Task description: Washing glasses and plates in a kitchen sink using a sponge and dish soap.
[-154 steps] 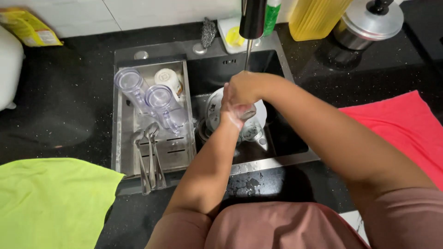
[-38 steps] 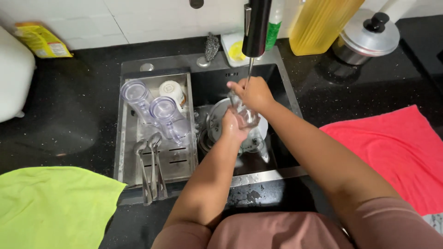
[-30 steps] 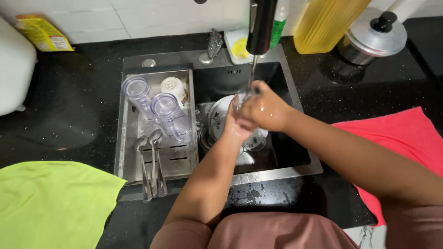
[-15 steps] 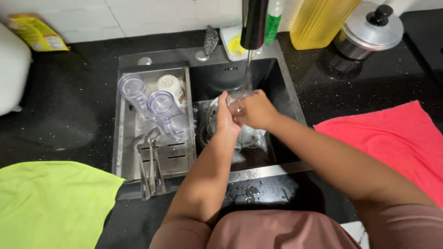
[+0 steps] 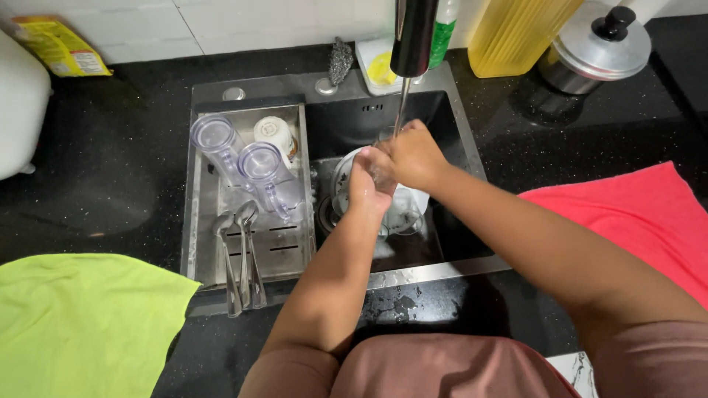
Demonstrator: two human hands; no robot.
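Overhead view of a steel sink (image 5: pixel 472 151) set in a black tabletop (image 5: pixel 110 184), seen from the person's head.

Far left: a white appliance (image 5: pixel 18 103) at the tabletop's left edge, a yellow packet (image 5: pixel 55 48) in the back-left corner. A lime-green cloth (image 5: pixel 81 324) lies flat at the front-left, by the front edge, w/ bare black surface between it & the sink.

Left part of sink: a steel drain tray (image 5: pixel 203 250) sits across the basin. On it, two clear plastic jars (image 5: pixel 243 166) lie on their sides, mouths toward the camera, prob. so water runs out; a white cup (image 5: pixel 274 134) sits behind them. Spoons (image 5: pixel 243 254) lie lengthwise along the tray's front slots, handles overhanging the front rim. Little free room on the tray.

Centre: both hands meet under the black tap (image 5: pixel 413 37), a thin stream falling onto them. Left hand (image 5: pixel 369 188) is curled closed around a clear glass (image 5: pixel 385 166); right hand (image 5: pixel 414 155) wraps it from the other side, fingers closed. The glass is held above the basin, right of the tray, so runoff drops inside. Below lie a white bowl (image 5: pixel 343 177) & another glass (image 5: pixel 402 217); basin floor is crowded.

Behind the sink: a steel scrubber (image 5: pixel 341 60), a soap dish (image 5: pixel 376 70), a green bottle (image 5: pixel 445 33).

Right: a yellow container (image 5: pixel 516 33) & a lidded steel pot (image 5: pixel 597 48) near the back edge. A red cloth (image 5: pixel 634 221) spreads toward the right edge, partly under the right forearm.
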